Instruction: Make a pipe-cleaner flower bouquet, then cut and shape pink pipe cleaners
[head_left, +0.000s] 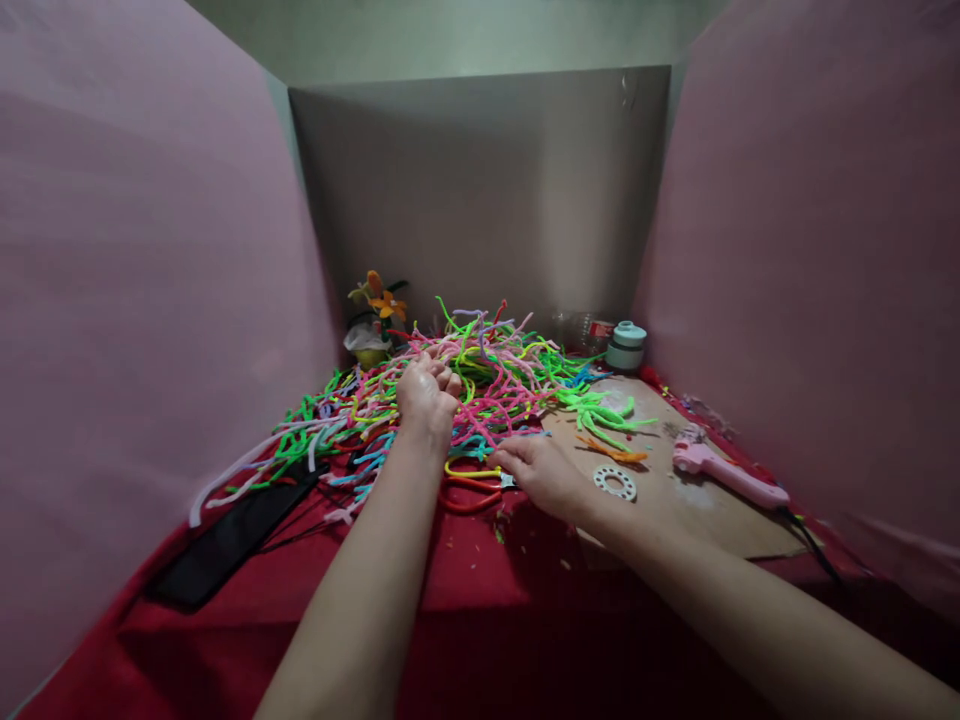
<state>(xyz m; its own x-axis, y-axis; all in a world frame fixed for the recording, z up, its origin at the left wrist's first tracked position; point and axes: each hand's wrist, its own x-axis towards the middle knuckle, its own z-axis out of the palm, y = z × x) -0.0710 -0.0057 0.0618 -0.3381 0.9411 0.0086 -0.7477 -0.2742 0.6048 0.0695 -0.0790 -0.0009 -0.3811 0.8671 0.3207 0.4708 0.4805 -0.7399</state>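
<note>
A big tangled heap of pipe cleaners [510, 370] in pink, green, yellow and other colours lies ahead of me. My left hand [429, 400] is closed over the front of this heap; what its curled fingers hold is hidden. Lower and to the right, my right hand [540, 474] pinches at the heap's front edge, where a pink pipe cleaner [478, 426] runs up to its fingertips. Just left of those fingers lies a tool with yellow and red looped handles [469, 472], its metal end partly covered by the hand.
A cardboard sheet [697, 520] on the red cloth [465, 580] bears a pink glue gun [731, 474], a white ring with holes [615, 484] and green pipe cleaners. At left lies a black phone [225, 545]. Behind stand an orange flower [388, 304] and a pale green jar [626, 346]. Pink side panels flank the table.
</note>
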